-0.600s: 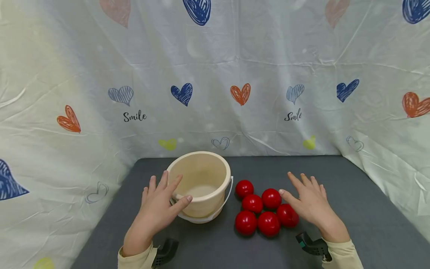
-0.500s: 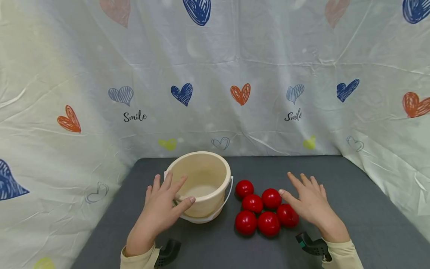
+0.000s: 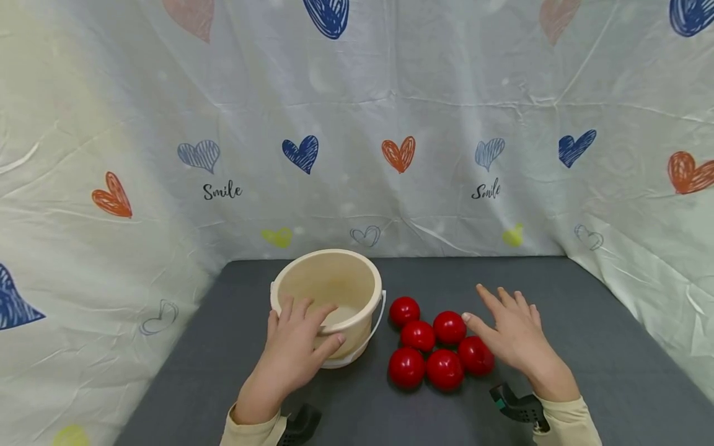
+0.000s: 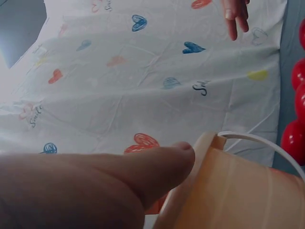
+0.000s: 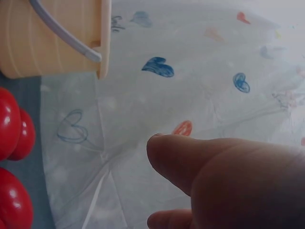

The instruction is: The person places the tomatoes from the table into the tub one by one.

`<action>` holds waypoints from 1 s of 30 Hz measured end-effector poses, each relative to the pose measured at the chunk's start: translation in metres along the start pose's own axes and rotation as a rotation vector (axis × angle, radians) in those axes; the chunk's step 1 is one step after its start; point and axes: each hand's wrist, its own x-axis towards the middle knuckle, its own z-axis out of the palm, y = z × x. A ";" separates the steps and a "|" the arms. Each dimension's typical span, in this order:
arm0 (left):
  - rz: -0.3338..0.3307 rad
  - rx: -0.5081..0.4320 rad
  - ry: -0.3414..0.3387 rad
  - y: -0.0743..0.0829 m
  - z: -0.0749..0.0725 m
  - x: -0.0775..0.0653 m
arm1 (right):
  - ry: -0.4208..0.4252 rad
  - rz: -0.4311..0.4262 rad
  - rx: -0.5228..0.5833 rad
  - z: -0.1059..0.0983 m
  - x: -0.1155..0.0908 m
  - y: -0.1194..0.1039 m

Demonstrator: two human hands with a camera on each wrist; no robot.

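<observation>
I've got the left hand (image 3: pixel 295 347) at the near side of the cream plastic bucket (image 3: pixel 357 336), fingers spread and loose across the rim and part of the opening, not gripping anything. Can't tell if a fingertip actually touches the plastic; the left wrist cam only gives me the thumb overlapping the rim. The right hand (image 3: pixel 515 334) is relaxed too, fingers fanned, nothing held, just beside the six glossy red balls (image 3: pixel 444 370), and I can't say for sure whether its thumb brushes one. The balls sit bunched on the dark gray table (image 3: pixel 586 347), right of the bucket, which stands upright with its white handle (image 5: pixel 60 30) drooping down the outside. My take: for a solid hold on that rim, hook the fingers inside, thumb outside, then close gently, since a shove from one side would probably tip or slide it. I'd mind the handle, as it looks like an easy snag. On the right, I'd keep the wrist high and come down over one ball with a wide, soft pinch, because slick round stuff packed that close likely rolls if nudged.
</observation>
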 end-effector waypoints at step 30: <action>-0.034 0.090 0.006 0.007 0.011 0.000 | -0.122 0.017 0.098 0.008 0.012 0.013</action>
